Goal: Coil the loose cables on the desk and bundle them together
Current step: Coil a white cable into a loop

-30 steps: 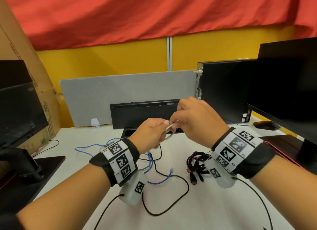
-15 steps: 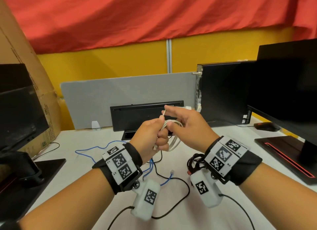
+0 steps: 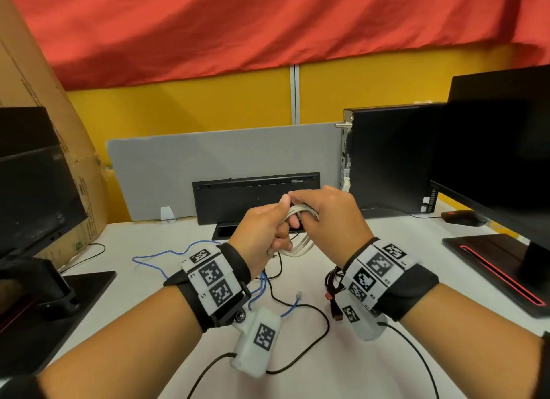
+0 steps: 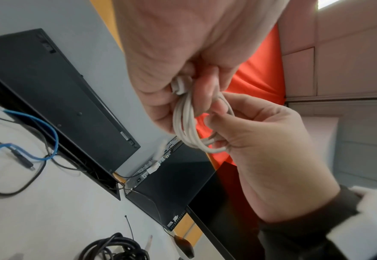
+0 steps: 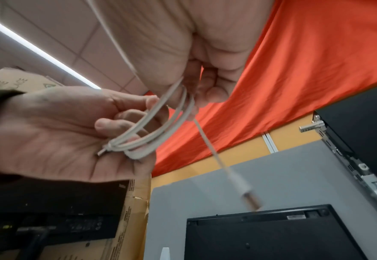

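A thin white cable (image 3: pixel 298 245) is wound into a small coil held above the desk. My left hand (image 3: pixel 276 230) grips the coil's near side, with one plug against its palm (image 5: pixel 104 151). My right hand (image 3: pixel 311 212) pinches the loops at the top, fingers curled over them (image 4: pixel 218 112). The cable's free end with its plug (image 5: pixel 248 192) dangles from the right hand. A blue cable (image 3: pixel 166 254) and a loose black cable (image 3: pixel 311 349) lie on the white desk below. A coiled black cable (image 3: pixel 332 282) with a red plug lies under my right wrist.
A black keyboard (image 3: pixel 256 196) stands on edge against a grey divider (image 3: pixel 208 166). A black computer case (image 3: pixel 387 157) and a monitor (image 3: pixel 500 160) stand at the right, with a mouse (image 3: pixel 462 217) behind. Another monitor (image 3: pixel 32 196) and a cardboard box (image 3: pixel 68 148) are at the left.
The white coil has gained loops. My right hand has swung over the top of the coil and now closes on it beside my left hand.
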